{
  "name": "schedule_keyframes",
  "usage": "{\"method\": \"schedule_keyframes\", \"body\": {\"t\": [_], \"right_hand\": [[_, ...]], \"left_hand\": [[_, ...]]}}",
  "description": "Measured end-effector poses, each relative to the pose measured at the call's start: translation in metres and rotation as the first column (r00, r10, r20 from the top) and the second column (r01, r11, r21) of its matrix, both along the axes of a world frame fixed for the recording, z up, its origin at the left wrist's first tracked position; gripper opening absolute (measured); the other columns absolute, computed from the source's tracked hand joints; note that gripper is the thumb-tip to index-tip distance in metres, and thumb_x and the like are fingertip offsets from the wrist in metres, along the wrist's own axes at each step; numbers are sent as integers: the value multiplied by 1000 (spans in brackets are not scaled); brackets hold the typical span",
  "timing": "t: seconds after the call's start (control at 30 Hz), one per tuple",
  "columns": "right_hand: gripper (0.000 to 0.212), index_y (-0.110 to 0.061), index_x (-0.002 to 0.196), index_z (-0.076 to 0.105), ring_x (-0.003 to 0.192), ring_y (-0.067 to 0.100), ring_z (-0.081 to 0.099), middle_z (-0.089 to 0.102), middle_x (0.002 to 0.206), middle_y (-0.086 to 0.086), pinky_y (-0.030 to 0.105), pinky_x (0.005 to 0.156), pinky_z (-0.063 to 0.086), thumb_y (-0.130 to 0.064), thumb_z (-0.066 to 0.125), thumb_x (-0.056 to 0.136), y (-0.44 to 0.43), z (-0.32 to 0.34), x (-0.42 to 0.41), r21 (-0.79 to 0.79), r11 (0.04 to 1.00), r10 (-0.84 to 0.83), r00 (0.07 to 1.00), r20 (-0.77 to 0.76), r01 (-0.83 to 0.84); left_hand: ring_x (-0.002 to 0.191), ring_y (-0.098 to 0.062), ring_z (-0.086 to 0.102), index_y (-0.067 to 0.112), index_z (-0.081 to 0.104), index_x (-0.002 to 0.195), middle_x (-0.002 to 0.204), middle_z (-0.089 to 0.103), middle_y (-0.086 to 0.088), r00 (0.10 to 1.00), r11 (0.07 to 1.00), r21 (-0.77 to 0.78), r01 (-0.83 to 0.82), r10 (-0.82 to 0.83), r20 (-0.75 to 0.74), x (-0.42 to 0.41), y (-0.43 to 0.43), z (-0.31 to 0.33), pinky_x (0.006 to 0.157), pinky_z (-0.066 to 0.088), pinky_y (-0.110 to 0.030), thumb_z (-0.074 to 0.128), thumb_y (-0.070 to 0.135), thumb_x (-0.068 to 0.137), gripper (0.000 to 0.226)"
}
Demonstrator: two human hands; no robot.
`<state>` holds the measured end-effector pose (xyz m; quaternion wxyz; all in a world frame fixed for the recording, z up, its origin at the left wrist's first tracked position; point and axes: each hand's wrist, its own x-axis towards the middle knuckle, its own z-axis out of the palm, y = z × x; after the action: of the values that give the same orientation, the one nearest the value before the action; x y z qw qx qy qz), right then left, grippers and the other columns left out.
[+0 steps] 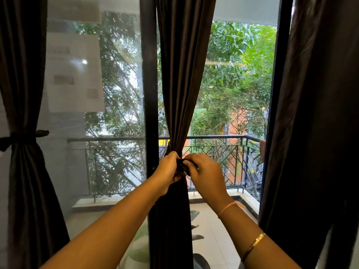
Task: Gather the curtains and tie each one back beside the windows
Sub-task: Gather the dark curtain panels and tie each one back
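A dark brown middle curtain (pixel 182 78) hangs in front of the black window frame, pinched into a narrow bunch at waist height. My left hand (pixel 168 169) grips the bunch from the left. My right hand (pixel 204 171) pinches a dark tie-back band (pixel 183 165) wrapped around the bunch, and the two hands touch there. The left curtain (pixel 23 74) is gathered and held by a dark tie-back (pixel 21 137). The right curtain (pixel 318 113) hangs loose with no tie visible.
Black window frames (pixel 148 94) stand between the glass panes. Beyond the glass are a balcony railing (pixel 213 150), a tiled balcony floor and trees. White papers (pixel 74 74) are stuck on the left pane.
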<state>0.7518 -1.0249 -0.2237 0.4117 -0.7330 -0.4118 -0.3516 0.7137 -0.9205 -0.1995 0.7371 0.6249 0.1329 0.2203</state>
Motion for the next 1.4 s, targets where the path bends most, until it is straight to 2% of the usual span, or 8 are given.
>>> {"method": "schedule_keyframes", "body": {"t": [0.27,0.37,0.5,0.9,1.03,1.2,1.3,1.4], "right_hand": [[9,-8,88,63,78,31,66,64,84,10,41,65,58,-9,55,93,0,15,-1,252,950,252,927,-277,-183],[8,-3,91,64,82,29,61,63,87,11,48,74,52,-6,57,90,0,11,1,106,977,204,960,-190,-187],[14,-5,99,65,92,24,56,62,96,10,34,83,48,-2,59,86,2,-1,4,-73,979,176,971,-165,-190],[11,-12,75,59,71,20,55,64,79,4,25,56,40,-4,64,79,17,-5,10,98,993,-10,896,-445,60],[22,-10,62,59,70,31,64,63,69,14,39,69,56,5,67,77,20,5,13,250,968,170,747,-643,-6],[17,3,69,58,61,23,62,62,64,15,25,55,57,14,55,82,23,16,4,696,717,683,211,-699,-17],[14,-1,71,60,60,22,64,65,64,12,29,58,57,2,57,85,26,19,2,722,691,717,177,-674,-46],[13,-1,72,59,66,26,64,65,73,18,38,70,59,-3,68,81,30,19,0,613,783,612,308,-728,-105]], "left_hand": [[49,-10,36,16,46,72,58,33,2,999,995,99,-20,25,-46,-1,10,-1,46,41,-21,49,49,90,37],[36,-6,23,14,43,72,58,31,2,998,1000,-3,26,-26,-49,-2,14,0,35,20,-15,49,40,92,33],[30,-5,19,12,41,73,60,36,-2,998,996,-87,-10,5,-58,-4,18,-2,33,15,-11,41,20,90,19],[34,-5,33,11,51,76,57,40,-1,981,988,-154,33,-61,-183,-7,16,3,32,32,-11,50,13,91,15],[61,-15,53,3,57,79,71,57,-10,983,966,-235,106,-137,-122,-12,17,5,44,51,-19,57,9,90,13],[66,-16,59,0,60,80,68,64,-9,996,970,-231,79,-84,-12,-8,17,-2,49,52,-18,60,2,86,7],[63,-14,59,3,60,80,69,63,-7,999,992,-117,51,-49,17,-6,19,-9,54,51,-18,61,4,86,6],[50,-9,57,11,54,63,47,57,3,999,1000,17,20,-21,29,-6,18,-16,57,49,-22,62,8,86,24]]}}
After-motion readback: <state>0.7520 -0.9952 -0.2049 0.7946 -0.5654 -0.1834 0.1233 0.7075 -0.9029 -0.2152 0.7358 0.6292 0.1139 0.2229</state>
